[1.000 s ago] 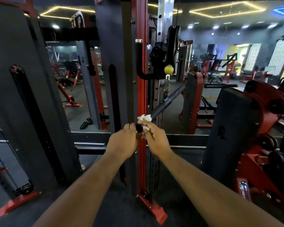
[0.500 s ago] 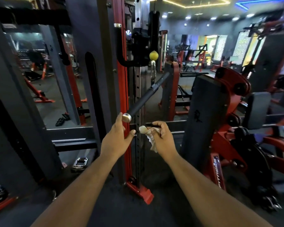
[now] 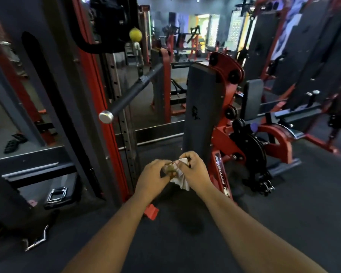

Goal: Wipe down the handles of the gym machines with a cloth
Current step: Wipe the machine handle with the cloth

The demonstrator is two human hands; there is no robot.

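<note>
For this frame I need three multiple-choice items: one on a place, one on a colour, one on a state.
1. Where is the cloth?
A. draped over the bar
B. between both hands, low in front of the person
C. on the floor

2. What colour is the ball hanging above the bar?
A. yellow
B. blue
C. white

3. What is touching the bar?
A. left hand
B. right hand
C. neither hand

Answers:
1 B: the left hand and right hand both hold it.
2 A: it is plainly yellow.
3 C: both hands are well below the bar.
</note>
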